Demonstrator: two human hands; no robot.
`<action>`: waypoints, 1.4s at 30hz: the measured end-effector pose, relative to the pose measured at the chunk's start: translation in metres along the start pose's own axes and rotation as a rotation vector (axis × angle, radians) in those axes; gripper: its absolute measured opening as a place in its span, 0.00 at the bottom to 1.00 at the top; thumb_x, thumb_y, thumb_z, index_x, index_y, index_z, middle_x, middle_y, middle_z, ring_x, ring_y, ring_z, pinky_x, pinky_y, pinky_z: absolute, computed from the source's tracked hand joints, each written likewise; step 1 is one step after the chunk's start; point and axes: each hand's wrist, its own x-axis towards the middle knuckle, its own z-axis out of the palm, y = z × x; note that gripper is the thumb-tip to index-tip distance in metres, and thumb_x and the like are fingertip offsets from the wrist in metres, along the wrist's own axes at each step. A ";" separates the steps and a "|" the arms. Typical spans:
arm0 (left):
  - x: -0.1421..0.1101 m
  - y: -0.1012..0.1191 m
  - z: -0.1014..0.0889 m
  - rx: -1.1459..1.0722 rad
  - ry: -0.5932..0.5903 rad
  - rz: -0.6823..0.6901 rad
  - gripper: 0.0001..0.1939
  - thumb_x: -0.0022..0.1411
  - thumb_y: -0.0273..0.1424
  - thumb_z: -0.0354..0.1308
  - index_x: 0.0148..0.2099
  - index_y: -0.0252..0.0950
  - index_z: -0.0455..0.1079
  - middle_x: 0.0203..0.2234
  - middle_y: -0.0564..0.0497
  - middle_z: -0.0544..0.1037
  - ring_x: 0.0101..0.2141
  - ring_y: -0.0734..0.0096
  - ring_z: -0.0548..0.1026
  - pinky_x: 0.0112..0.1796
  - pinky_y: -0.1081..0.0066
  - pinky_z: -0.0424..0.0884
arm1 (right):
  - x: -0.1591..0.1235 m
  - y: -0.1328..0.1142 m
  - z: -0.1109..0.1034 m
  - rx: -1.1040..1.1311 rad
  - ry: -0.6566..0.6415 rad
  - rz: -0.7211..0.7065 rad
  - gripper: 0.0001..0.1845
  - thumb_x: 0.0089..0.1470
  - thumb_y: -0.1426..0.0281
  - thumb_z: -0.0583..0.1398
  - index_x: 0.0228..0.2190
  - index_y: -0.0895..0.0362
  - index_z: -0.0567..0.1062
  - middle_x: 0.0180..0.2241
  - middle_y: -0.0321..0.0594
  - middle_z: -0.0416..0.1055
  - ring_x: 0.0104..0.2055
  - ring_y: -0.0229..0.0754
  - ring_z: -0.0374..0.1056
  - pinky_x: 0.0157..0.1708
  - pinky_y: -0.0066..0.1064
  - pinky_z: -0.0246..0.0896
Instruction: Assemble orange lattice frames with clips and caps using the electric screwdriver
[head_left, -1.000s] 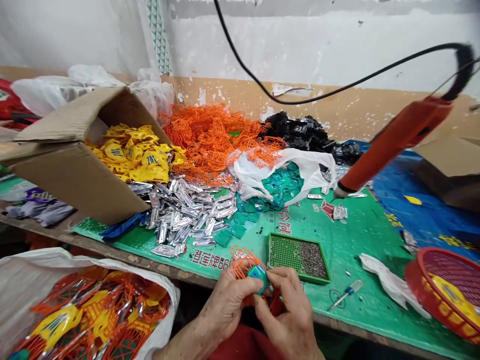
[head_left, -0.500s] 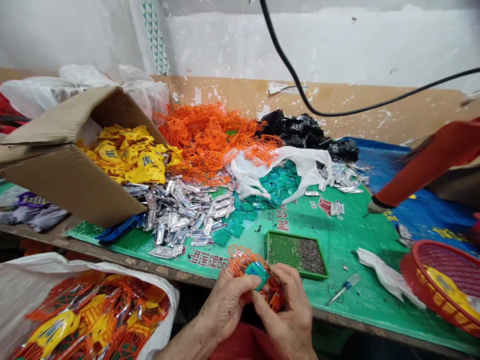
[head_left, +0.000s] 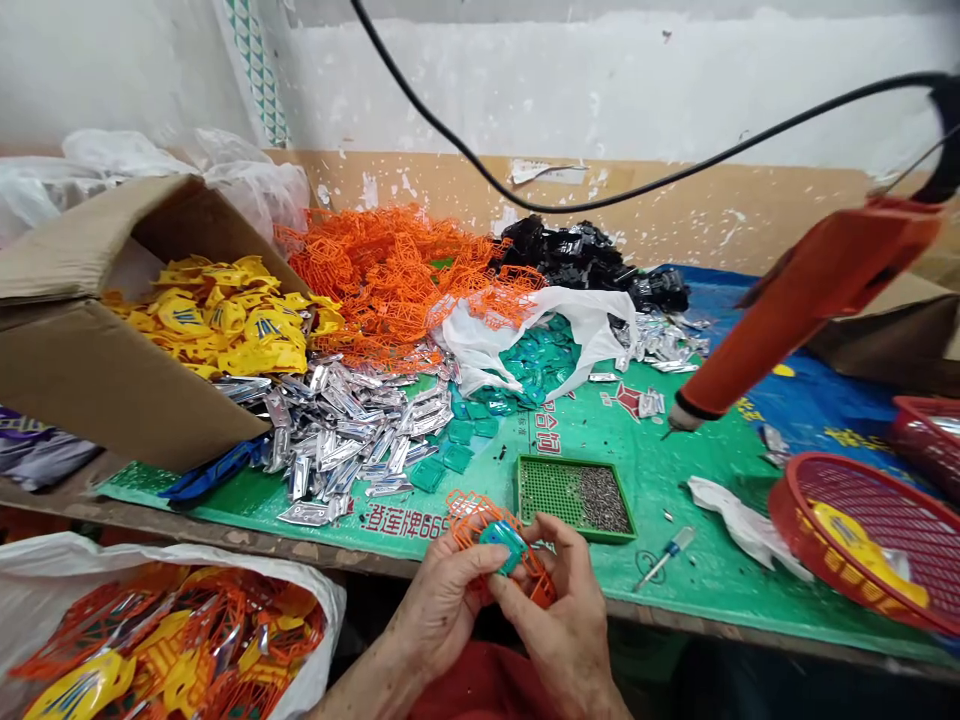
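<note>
Two-handed, pinching teal piece [head_left: 505,543] against orange frame [head_left: 541,581], already paired, perhaps unfastened, with left hand [head_left: 442,595] and right hand [head_left: 571,605] nearly closed

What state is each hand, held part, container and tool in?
Left hand: gripping orange frame
Right hand: gripping orange frame
Teal piece: against the frame
Cardboard box: open, tipped
White bag: open
Green tray: partly filled
Red basket: tilted, holding yellow piece
Screwdriver: lying down
Orange driver: hanging, tip down
Sack: open, loaded

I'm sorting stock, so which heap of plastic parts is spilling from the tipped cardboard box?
The yellow heap, on your left; the orange heap, black heap and teal heap all lie outside that box.
</note>
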 end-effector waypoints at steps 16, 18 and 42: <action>-0.007 0.004 -0.006 0.277 0.057 -0.003 0.14 0.47 0.31 0.64 0.39 0.35 0.72 0.28 0.53 0.76 0.29 0.72 0.72 0.27 0.75 0.67 | 0.139 -0.096 -0.147 -0.435 0.629 -0.477 0.42 0.34 0.62 0.72 0.53 0.53 0.69 0.54 0.54 0.63 0.52 0.55 0.66 0.42 0.45 0.66; -0.008 0.003 -0.006 0.283 0.025 -0.020 0.13 0.48 0.31 0.64 0.39 0.35 0.72 0.28 0.52 0.76 0.29 0.72 0.71 0.27 0.75 0.67 | 0.184 -0.112 -0.154 -0.379 0.520 -0.422 0.47 0.34 0.64 0.72 0.57 0.55 0.64 0.60 0.58 0.57 0.58 0.56 0.60 0.43 0.43 0.63; 0.002 0.001 0.003 0.224 -0.071 -0.155 0.08 0.50 0.25 0.59 0.36 0.32 0.73 0.29 0.49 0.77 0.28 0.74 0.74 0.26 0.78 0.64 | 0.154 -0.092 -0.031 0.171 0.068 -0.222 0.13 0.32 0.71 0.69 0.22 0.60 0.72 0.20 0.33 0.70 0.20 0.36 0.65 0.23 0.33 0.63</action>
